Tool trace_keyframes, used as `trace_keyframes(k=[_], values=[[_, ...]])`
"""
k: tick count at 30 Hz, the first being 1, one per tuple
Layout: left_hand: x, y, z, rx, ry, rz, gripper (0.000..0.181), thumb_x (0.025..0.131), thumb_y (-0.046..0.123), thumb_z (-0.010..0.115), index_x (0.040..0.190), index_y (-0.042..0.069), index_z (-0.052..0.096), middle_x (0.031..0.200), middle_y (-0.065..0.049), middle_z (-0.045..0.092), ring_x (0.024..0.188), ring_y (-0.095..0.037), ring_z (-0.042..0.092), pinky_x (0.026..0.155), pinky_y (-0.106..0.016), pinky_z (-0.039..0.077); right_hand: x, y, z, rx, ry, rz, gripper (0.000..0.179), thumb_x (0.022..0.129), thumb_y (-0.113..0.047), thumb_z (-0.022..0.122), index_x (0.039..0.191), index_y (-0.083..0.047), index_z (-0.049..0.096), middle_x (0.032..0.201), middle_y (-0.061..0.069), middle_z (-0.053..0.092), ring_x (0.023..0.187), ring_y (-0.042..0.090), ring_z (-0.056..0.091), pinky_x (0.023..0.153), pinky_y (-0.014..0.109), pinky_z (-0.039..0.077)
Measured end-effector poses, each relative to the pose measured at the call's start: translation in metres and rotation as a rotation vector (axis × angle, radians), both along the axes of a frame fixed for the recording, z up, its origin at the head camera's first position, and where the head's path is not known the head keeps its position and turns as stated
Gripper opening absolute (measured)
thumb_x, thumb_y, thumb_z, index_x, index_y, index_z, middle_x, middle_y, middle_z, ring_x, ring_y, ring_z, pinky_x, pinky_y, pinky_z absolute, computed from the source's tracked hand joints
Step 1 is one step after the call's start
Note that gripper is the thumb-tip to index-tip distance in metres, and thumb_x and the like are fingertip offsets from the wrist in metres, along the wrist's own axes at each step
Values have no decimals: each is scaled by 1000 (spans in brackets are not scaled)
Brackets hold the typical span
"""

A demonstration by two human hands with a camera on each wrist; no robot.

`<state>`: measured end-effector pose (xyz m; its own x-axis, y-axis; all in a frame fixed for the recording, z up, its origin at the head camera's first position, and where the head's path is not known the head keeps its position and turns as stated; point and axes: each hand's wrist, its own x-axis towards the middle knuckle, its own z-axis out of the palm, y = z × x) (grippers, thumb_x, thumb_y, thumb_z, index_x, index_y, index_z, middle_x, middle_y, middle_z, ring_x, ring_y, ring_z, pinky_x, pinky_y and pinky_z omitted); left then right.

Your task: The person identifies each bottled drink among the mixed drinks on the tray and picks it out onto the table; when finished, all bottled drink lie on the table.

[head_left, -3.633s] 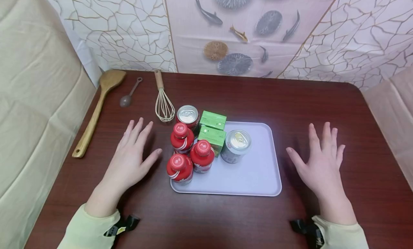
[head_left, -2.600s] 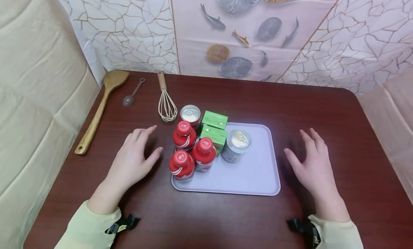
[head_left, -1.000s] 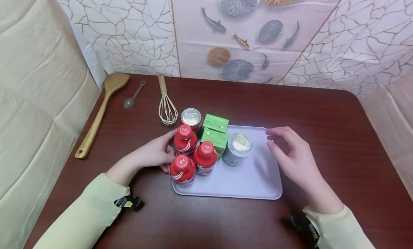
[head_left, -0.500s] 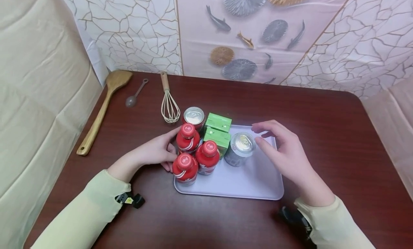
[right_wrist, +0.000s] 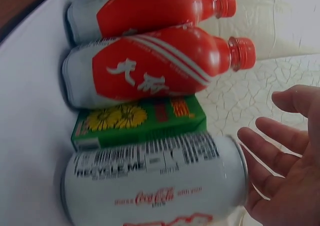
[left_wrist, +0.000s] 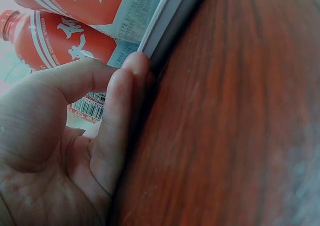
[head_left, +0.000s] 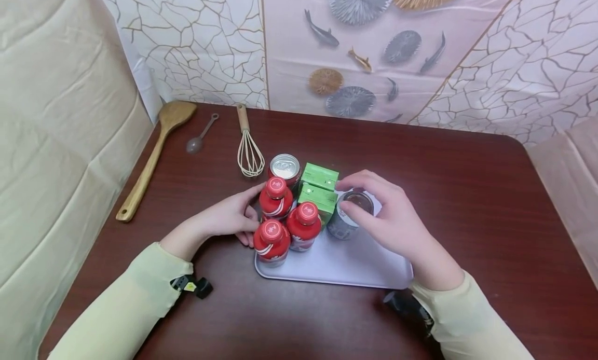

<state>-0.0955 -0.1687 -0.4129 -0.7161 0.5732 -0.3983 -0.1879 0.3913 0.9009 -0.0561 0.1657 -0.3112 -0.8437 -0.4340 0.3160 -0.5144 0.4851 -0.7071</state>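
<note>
My left hand [head_left: 229,215] pinches the left rim of the pale lilac tray [head_left: 336,264], thumb and fingers meeting at the tray edge [left_wrist: 162,18] in the left wrist view. Close beside it on the tray stand three red-labelled bottles [head_left: 272,238] with red caps. Two green cartons [head_left: 320,176] and a dark red can [head_left: 285,168] are behind them. A white Coca-Cola can [head_left: 342,226] stands upright to their right. Over its top hovers my right hand [head_left: 397,215], thumb and fingers spread apart. In the right wrist view the fingers [right_wrist: 270,156] are beyond the can's upper end.
A wooden spatula [head_left: 149,168], a small grey measuring spoon [head_left: 196,143] and a whisk [head_left: 250,155] lie at the back left of the dark wooden table [head_left: 467,194]. Patterned cloth [head_left: 201,54] hangs along the back edge.
My left hand has moved right to the tray's left rim and taken hold of it. My right hand has moved left, over the tray, to above the Coca-Cola can.
</note>
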Motion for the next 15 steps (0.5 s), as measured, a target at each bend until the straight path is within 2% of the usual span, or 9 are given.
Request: trace_keyframes(k=[6, 10, 13, 15], values=[[1, 1, 0, 2, -12, 5, 99, 90, 5, 70, 166, 24, 10, 78, -17, 71, 63, -33, 74, 60, -48, 64, 0, -14, 0, -11, -52, 105, 39, 86, -7, 82, 124, -12, 71, 115, 0, 71, 97, 17, 65, 77, 28, 57], [1, 2, 1, 12, -13, 2, 99, 90, 4, 69, 167, 24, 10, 78, -17, 71, 62, -33, 74, 59, -47, 64, 1, -22, -1, 14, -69, 154, 45, 85, -12, 84, 127, -13, 70, 119, -2, 71, 106, 15, 65, 87, 33, 58], [1, 1, 2, 12, -12, 2, 99, 90, 4, 68, 166, 23, 9, 78, -18, 71, 62, -34, 74, 59, -47, 64, 1, -27, -3, 31, -40, 174, 48, 83, -15, 86, 129, -15, 70, 122, -4, 70, 112, 14, 64, 98, 35, 56], [0, 1, 2, 4, -15, 4, 99, 90, 3, 69, 166, 24, 10, 78, -17, 72, 63, -34, 74, 60, -47, 64, 1, -29, -5, 32, -19, 182, 49, 82, -15, 87, 129, -15, 70, 122, -3, 70, 113, 14, 64, 99, 34, 55]])
